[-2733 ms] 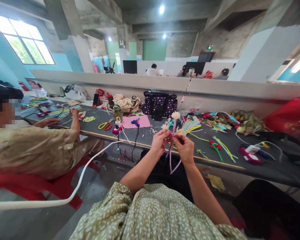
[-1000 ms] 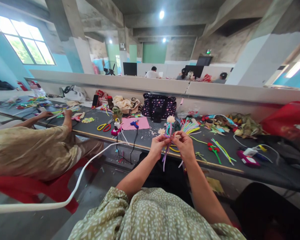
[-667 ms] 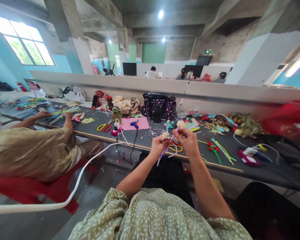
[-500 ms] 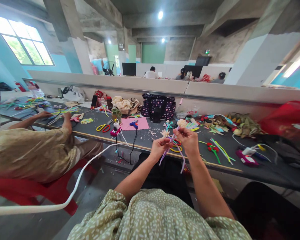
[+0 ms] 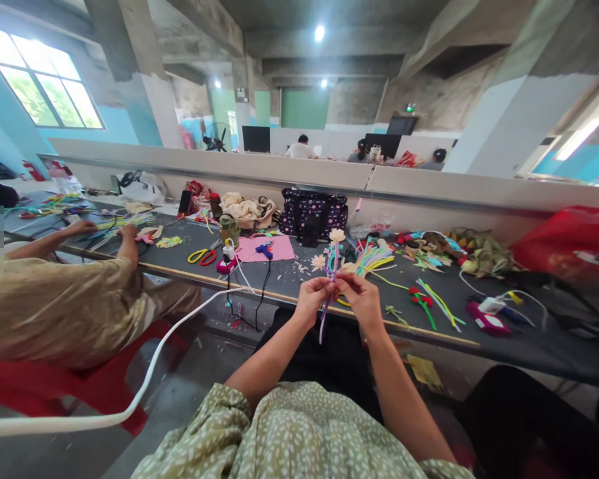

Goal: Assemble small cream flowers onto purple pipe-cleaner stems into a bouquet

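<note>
My left hand (image 5: 313, 298) pinches a bunch of purple pipe cleaner stems (image 5: 323, 326) just over the table's front edge. Against it, my right hand (image 5: 363, 299) closes its fingertips on the same stems. Above the fingers stands a cream pipe cleaner flower (image 5: 337, 237); a second cream flower (image 5: 319, 263) leans out to the left. More cream shows at the right fingers, partly hidden. Behind the right hand lies a bundle of coloured pipe cleaners (image 5: 377, 258). To the right are a red flower on a green stem (image 5: 422, 299) and loose yellow and green pipe cleaners (image 5: 442, 306).
Scissors (image 5: 204, 255), a pink sheet (image 5: 282, 248) and a blue glue gun (image 5: 264, 250) lie to the left. A dark patterned bag (image 5: 294, 213) stands behind. A white cable (image 5: 164, 346) crosses at left, beside a seated co-worker (image 5: 64, 299). A purple power strip (image 5: 486, 320) sits right.
My hands have come together on the stems. One cream flower now stands upright above them, and the purple end that hung loose on the right is gathered in.
</note>
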Demonstrator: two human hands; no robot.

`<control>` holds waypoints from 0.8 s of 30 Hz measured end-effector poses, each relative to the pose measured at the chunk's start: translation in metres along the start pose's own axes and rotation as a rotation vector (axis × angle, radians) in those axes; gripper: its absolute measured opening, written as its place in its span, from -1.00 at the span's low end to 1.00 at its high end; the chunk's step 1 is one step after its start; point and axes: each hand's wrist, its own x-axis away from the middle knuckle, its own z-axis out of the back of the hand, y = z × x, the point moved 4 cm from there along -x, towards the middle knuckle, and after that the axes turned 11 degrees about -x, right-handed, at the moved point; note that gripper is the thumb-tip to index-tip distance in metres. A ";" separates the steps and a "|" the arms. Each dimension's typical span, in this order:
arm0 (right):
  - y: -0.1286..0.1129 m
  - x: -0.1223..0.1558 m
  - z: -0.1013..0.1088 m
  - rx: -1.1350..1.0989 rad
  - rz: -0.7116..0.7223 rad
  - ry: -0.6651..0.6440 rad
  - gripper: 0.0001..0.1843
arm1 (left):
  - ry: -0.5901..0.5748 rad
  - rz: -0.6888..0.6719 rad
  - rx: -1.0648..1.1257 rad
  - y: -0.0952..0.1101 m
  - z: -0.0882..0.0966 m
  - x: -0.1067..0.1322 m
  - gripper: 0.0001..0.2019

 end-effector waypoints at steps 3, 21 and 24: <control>0.010 0.000 -0.004 -0.097 -0.064 0.027 -0.70 | -0.015 0.014 -0.008 -0.001 0.000 0.001 -0.65; 0.013 0.001 0.000 -0.012 -0.025 0.188 -0.74 | -0.095 0.151 0.055 0.000 -0.005 0.000 -0.58; 0.010 0.003 0.000 -0.003 -0.006 0.167 -0.73 | -0.040 0.101 0.027 0.006 -0.004 0.002 -0.58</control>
